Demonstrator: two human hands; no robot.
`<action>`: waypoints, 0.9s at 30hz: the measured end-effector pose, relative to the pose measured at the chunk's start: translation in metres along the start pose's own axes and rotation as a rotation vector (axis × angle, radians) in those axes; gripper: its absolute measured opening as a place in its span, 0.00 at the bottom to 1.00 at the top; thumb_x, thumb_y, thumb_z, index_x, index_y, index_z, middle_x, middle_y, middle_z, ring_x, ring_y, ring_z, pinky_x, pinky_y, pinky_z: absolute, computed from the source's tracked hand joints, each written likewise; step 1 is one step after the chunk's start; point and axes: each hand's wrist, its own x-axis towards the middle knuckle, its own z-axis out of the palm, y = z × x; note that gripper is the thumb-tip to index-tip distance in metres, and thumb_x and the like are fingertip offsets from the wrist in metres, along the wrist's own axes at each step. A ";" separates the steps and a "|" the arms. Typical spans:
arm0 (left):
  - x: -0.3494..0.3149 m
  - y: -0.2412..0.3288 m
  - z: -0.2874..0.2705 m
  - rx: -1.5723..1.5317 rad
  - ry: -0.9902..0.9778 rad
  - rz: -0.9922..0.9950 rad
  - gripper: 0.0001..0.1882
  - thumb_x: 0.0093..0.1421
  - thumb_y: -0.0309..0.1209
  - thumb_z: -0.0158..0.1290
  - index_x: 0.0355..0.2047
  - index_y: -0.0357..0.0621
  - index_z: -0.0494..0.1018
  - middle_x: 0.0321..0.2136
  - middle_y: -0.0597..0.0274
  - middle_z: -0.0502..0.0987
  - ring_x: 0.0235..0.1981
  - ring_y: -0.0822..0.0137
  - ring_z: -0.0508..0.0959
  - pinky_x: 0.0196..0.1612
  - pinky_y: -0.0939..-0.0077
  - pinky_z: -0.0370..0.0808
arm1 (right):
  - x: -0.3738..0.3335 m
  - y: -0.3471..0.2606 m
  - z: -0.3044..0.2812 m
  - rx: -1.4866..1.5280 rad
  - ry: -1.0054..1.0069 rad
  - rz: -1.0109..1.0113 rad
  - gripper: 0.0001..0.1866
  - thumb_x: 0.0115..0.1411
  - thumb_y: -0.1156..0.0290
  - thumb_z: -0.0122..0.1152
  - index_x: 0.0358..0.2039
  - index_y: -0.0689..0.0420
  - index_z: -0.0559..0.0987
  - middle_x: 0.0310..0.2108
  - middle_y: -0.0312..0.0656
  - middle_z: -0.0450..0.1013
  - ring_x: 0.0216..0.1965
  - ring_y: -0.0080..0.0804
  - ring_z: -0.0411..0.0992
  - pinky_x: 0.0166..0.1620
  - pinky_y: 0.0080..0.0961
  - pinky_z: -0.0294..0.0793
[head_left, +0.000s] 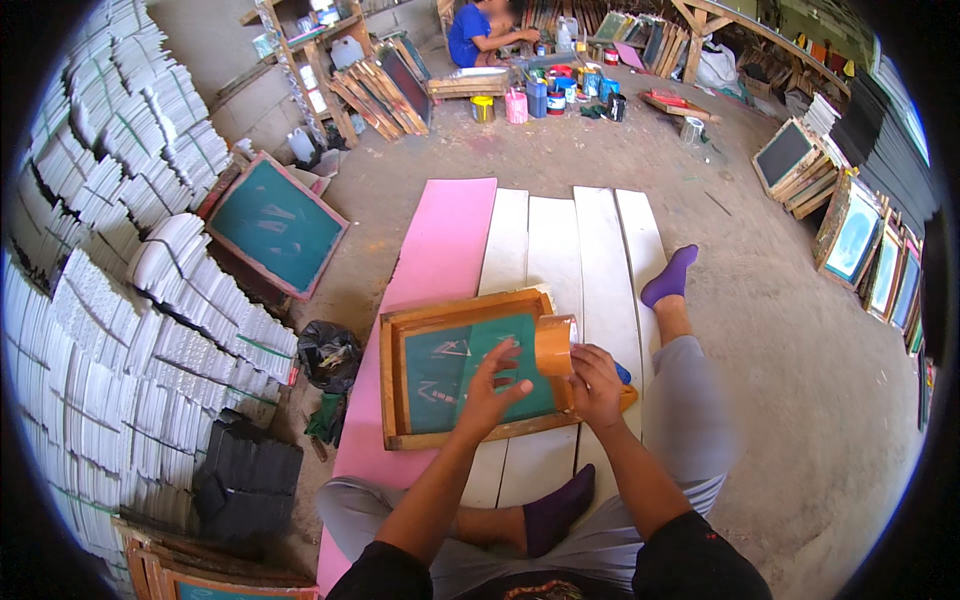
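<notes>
A wooden screen-printing frame (pixel 392 375) with green mesh and pale markings lies in front of me on white and pink sheets. Over its right side, my right hand (pixel 597 388) grips a roll of brown packing tape (pixel 553 346) by its edge. My left hand (pixel 493 390) hovers above the mesh with its fingers apart, just left of the roll. Whether a strip of tape runs to the left fingers I cannot tell. Partly hidden behind my right wrist are a small blue item (pixel 623 374) and an orange-brown piece (pixel 628 398).
Tall stacks of white sheets (pixel 110 330) rise at my left, beside a leaning green screen (pixel 278 222) and a black plastic bag (pixel 329 355). Paint cans (pixel 515 106) stand at the back near a seated person in blue (pixel 470 36). More screens (pixel 852 235) lean along the right.
</notes>
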 end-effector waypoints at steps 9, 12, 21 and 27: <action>-0.033 0.052 -0.010 -0.278 -0.261 0.121 0.60 0.49 0.22 0.73 0.76 0.44 0.47 0.70 0.53 0.61 0.67 0.58 0.67 0.67 0.57 0.66 | 0.014 -0.078 -0.010 0.228 -0.078 -0.123 0.12 0.55 0.85 0.66 0.41 0.64 0.83 0.48 0.50 0.81 0.53 0.49 0.79 0.56 0.38 0.79; -0.043 0.059 -0.015 -0.254 -0.143 0.218 0.61 0.47 0.18 0.73 0.76 0.44 0.48 0.69 0.53 0.63 0.64 0.59 0.71 0.63 0.60 0.72 | 0.018 -0.098 -0.016 0.386 -0.101 0.029 0.17 0.58 0.82 0.67 0.49 0.64 0.81 0.48 0.51 0.80 0.51 0.45 0.79 0.56 0.35 0.78; -0.056 0.069 -0.016 -0.094 0.017 0.308 0.60 0.47 0.19 0.74 0.75 0.41 0.48 0.64 0.54 0.68 0.59 0.61 0.75 0.58 0.63 0.76 | 0.028 -0.142 -0.008 0.598 -0.132 0.441 0.23 0.65 0.75 0.66 0.60 0.68 0.75 0.48 0.52 0.79 0.49 0.35 0.79 0.54 0.33 0.77; -0.056 0.060 -0.016 -0.047 0.082 0.303 0.59 0.47 0.20 0.74 0.74 0.37 0.49 0.60 0.51 0.71 0.57 0.61 0.77 0.57 0.64 0.78 | 0.023 -0.145 -0.002 0.587 -0.086 0.478 0.21 0.66 0.77 0.65 0.58 0.70 0.76 0.47 0.52 0.80 0.47 0.34 0.80 0.51 0.31 0.79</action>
